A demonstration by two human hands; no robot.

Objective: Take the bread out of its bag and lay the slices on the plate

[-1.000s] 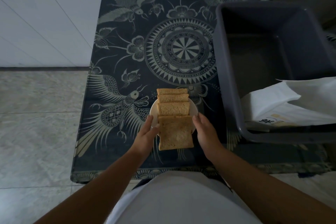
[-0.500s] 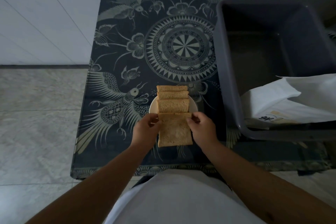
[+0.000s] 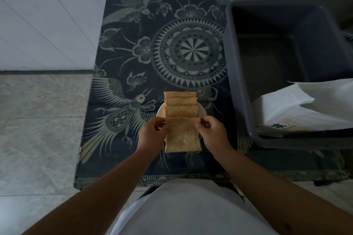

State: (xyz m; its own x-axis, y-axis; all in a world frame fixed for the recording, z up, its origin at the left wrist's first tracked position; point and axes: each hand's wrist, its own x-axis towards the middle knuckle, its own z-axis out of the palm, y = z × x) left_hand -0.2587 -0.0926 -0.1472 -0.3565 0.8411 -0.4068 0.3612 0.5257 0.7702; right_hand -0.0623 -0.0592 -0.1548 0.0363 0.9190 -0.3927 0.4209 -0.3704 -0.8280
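Note:
Several brown bread slices lie overlapping in a row on a small white plate (image 3: 160, 113) on the patterned table. The nearest slice (image 3: 182, 137) overhangs the plate's near edge. My left hand (image 3: 152, 131) pinches that slice's far left corner, and my right hand (image 3: 210, 129) pinches its far right corner. The farther slices (image 3: 180, 102) lie untouched. The white bread bag (image 3: 298, 108) lies in the grey tub at the right.
A large grey plastic tub (image 3: 236, 66) takes up the table's right side. The dark table top (image 3: 133, 47) with bird and mandala pattern stands against a white tiled wall (image 3: 47, 15). Grey floor (image 3: 38, 120) lies to the left.
Both hands went from resting open beside the nearest slice to pinching its far corners. The slice sits slightly nearer the other slices.

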